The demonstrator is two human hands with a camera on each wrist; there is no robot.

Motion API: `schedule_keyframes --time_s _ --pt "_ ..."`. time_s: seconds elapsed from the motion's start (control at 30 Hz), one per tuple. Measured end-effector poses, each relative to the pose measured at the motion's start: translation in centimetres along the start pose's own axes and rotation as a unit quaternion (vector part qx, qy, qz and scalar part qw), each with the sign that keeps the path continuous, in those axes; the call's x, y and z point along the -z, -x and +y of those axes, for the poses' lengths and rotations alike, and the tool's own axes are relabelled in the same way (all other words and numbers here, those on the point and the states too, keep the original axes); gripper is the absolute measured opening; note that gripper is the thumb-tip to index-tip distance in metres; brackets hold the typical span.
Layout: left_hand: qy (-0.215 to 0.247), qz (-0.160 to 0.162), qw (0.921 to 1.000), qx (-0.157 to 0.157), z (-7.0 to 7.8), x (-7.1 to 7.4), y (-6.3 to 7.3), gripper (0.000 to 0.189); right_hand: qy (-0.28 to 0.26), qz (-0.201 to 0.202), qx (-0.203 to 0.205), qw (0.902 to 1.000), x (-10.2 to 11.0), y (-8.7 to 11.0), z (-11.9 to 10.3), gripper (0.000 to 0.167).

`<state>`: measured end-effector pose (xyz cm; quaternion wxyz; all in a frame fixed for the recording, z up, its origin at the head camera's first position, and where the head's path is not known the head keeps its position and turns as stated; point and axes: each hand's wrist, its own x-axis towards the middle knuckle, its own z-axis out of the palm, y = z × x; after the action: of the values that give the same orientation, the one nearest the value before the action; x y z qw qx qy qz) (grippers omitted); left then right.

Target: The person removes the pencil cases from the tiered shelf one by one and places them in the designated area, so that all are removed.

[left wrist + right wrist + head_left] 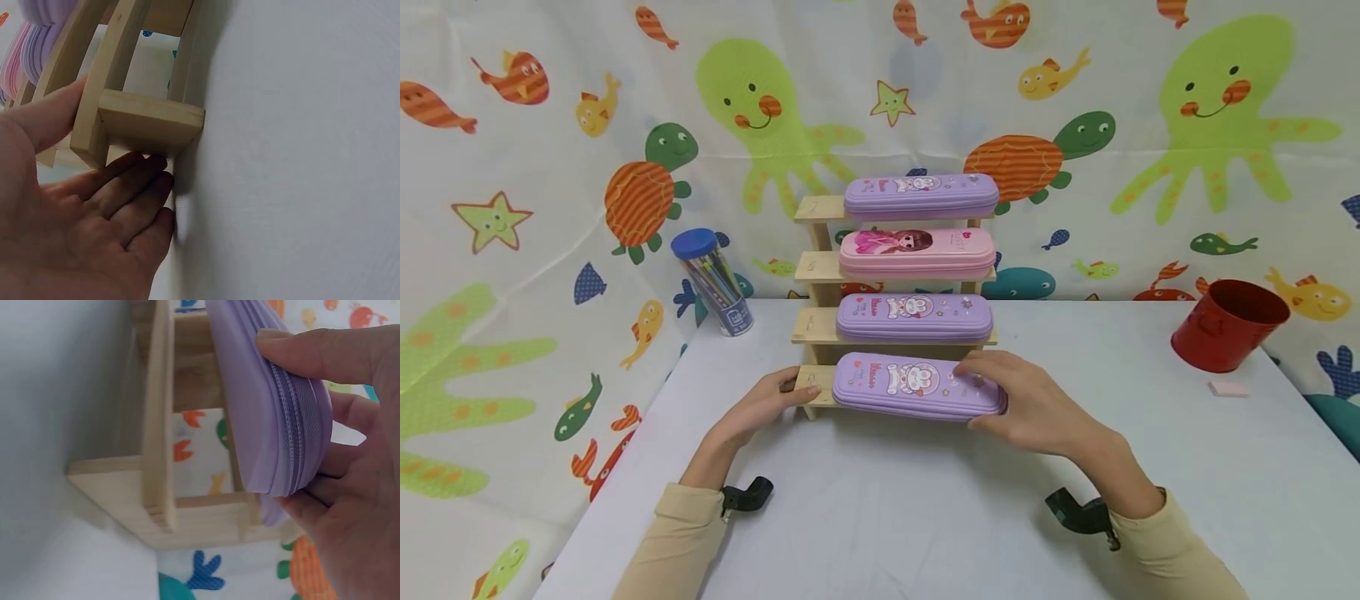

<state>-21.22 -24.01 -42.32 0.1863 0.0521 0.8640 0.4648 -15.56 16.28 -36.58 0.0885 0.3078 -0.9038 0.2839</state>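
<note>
A small wooden tiered rack [816, 323] stands against the back curtain, with a pencil case on each shelf. At its lowest step, my right hand [1033, 404] grips the right end of a purple rabbit-print pencil case [887, 392]. In the right wrist view, thumb and fingers pinch this zipped case [250, 406] around its rounded end. That end angles out over the shelf's front edge. My left hand [763, 404] holds the left end of the bottom shelf, thumb on top. The left wrist view shows its other fingers beneath and beside the wooden end [150, 115].
Higher up sit a purple case [913, 317], a pink doll-print case [917, 253] and another purple case [921, 197]. A blue-lidded tube of pencils [713, 283] stands left. At right are a red bucket [1213, 333] and a pink eraser [1228, 389].
</note>
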Motion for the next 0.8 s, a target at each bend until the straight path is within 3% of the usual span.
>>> schedule_keyframes --time_s 0.37,0.6,0.8 --pt "0.014 0.004 0.9999 0.0 -0.3 -0.2 -0.1 0.071 0.004 0.076 0.003 0.9971 3.4 1.1 -0.1 0.069" --pt "0.022 0.005 0.9997 -0.002 -0.2 -0.4 -0.2 0.072 0.02 0.17 0.013 0.9852 5.1 1.6 1.0 0.072" --pt "0.042 0.0 0.9991 0.005 -0.1 -0.5 -0.2 0.074 0.02 0.218 -0.011 0.9756 6.3 2.0 1.5 0.073"
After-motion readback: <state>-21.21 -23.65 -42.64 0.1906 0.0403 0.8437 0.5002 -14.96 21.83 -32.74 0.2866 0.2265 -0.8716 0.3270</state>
